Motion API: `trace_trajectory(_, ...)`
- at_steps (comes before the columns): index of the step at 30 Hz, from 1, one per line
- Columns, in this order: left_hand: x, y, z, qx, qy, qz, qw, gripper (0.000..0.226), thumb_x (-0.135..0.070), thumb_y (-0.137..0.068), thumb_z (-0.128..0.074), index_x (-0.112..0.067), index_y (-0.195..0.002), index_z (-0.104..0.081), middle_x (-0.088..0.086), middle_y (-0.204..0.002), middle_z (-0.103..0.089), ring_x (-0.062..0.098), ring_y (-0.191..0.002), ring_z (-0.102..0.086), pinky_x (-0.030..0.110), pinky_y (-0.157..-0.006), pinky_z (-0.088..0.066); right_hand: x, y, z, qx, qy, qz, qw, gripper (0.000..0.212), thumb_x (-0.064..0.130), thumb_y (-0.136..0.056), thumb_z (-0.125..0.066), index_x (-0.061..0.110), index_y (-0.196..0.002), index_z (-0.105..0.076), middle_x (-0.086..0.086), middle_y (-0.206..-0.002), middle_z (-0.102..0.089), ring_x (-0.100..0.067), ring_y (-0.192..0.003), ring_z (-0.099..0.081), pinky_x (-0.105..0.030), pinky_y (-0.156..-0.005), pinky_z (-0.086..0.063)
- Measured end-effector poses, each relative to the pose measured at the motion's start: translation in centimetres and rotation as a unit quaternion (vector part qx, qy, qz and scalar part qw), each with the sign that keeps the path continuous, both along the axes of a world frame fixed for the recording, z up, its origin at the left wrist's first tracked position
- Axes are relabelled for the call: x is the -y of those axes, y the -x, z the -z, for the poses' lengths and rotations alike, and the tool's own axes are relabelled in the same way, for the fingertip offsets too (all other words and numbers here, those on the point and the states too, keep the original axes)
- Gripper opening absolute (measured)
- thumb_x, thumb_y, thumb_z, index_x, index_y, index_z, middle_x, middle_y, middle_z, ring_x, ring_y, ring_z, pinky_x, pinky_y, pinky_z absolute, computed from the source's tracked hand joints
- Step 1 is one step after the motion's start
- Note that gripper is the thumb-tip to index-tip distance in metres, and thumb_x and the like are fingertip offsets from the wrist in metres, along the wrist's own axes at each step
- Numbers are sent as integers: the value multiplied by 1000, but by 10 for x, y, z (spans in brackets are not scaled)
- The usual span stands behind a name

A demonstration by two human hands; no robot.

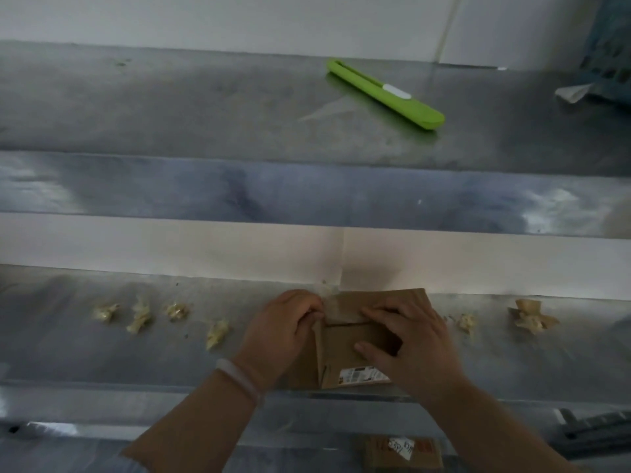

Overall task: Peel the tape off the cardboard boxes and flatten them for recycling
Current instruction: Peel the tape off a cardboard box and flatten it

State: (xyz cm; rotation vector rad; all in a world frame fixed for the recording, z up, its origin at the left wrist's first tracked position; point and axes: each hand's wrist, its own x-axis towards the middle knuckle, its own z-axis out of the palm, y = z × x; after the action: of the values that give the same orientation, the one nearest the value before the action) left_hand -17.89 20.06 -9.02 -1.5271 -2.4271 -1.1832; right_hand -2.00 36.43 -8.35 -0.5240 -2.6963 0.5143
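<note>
A small brown cardboard box (348, 339) with a white shipping label (363, 374) lies on the lower steel shelf (68, 349), partly opened. My left hand (283, 331) pinches a strip of clear tape (326, 291) at the box's upper left corner. My right hand (406, 343) holds the box down, fingers spread over its top flap and thumb against the front face.
Several crumpled tape wads lie left of the box (141, 315) and right of it (531, 315). A green box cutter (386, 95) rests on the upper steel shelf. Another labelled cardboard box (403, 452) sits below, and a blue crate (607, 52) stands at the far right.
</note>
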Motion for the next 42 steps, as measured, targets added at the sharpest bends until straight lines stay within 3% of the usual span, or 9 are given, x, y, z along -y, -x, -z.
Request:
trace_trajectory(3, -7, 7, -12, -41, 30, 17, 999, 20, -30, -94, -49, -15, -86, -59, -3, -79, -62, 14, -72, -55, 29, -65, -45, 1, -3, 1, 5, 1, -1, 1000, 61, 72, -72, -53, 36, -119, -67, 17, -115, -58, -10, -109, -53, -37, -99, -42)
trace_trajectory(6, -18, 17, -24, -36, 67, 35, 997, 10, -23, -94, -54, -17, -87, -59, -5, -77, -63, 12, -70, -58, 30, -64, -48, 3, -5, 2, -3, 9, 1, 1000, 61, 71, -71, -56, 35, -119, -67, 16, -115, -59, -11, -110, -54, -37, -99, -42)
trace_trajectory(9, -22, 22, -22, 106, 62, 24, 992, 8, -18, -92, -61, -20, -96, -67, -9, -83, -66, 6, -79, -63, 23, -75, -51, 0, -5, 3, 9, 18, 4, 1000, 62, 74, -70, -56, 39, -121, -64, 18, -118, -58, -9, -112, -52, -38, -101, -41)
trace_trajectory(12, -14, 28, -15, 314, 39, 22, 948, 21, -13, -92, -60, -18, -110, -67, -4, -94, -70, 9, -87, -68, 22, -82, -54, -2, -2, 4, 19, 23, 7, 1000, 63, 77, -68, -55, 44, -121, -62, 23, -118, -55, -4, -112, -49, -35, -103, -39)
trace_trajectory(14, -4, 33, -9, 358, 22, 18, 933, 23, -11, -89, -64, -23, -107, -68, -5, -99, -70, 8, -92, -68, 19, -82, -54, -2, -2, 5, 11, 22, 7, 1000, 61, 76, -67, -56, 45, -120, -62, 25, -115, -54, -2, -111, -49, -30, -102, -36)
trace_trajectory(22, -12, 15, 5, 145, 16, -32, 989, 24, -11, -81, -72, -34, -80, -65, -20, -85, -65, -5, -86, -61, 4, -74, -44, 0, -2, 4, 2, 21, 16, 1000, 62, 75, -66, -56, 44, -119, -62, 24, -113, -55, -3, -109, -51, -24, -98, -28)
trace_trajectory(30, -29, 24, -7, 69, 52, -6, 996, 12, -14, -91, -60, -20, -82, -55, -6, -72, -63, 13, -69, -61, 35, -67, -52, 1, -4, 2, 17, 9, 17, 1000, 71, 76, -64, -57, 40, -125, -59, 17, -120, -60, -8, -112, -53, -24, -102, -24)
trace_trajectory(36, -50, 33, -14, 78, 85, 3, 993, 14, -16, -90, -60, -25, -81, -56, -10, -74, -65, 7, -71, -61, 26, -67, -48, 2, -6, 0, -14, 13, -1, 1000, 63, 71, -66, -62, 39, -120, -64, 17, -116, -63, -8, -111, -55, -24, -101, -29)
trace_trajectory(42, -68, 23, -25, 177, 14, 0, 984, 20, -12, -88, -64, -28, -77, -59, -8, -73, -67, 1, -61, -64, 17, -63, -52, 3, -5, -2, 4, 14, 14, 1000, 59, 73, -61, -62, 39, -109, -58, 22, -105, -57, -1, -98, -50, -19, -93, -30)
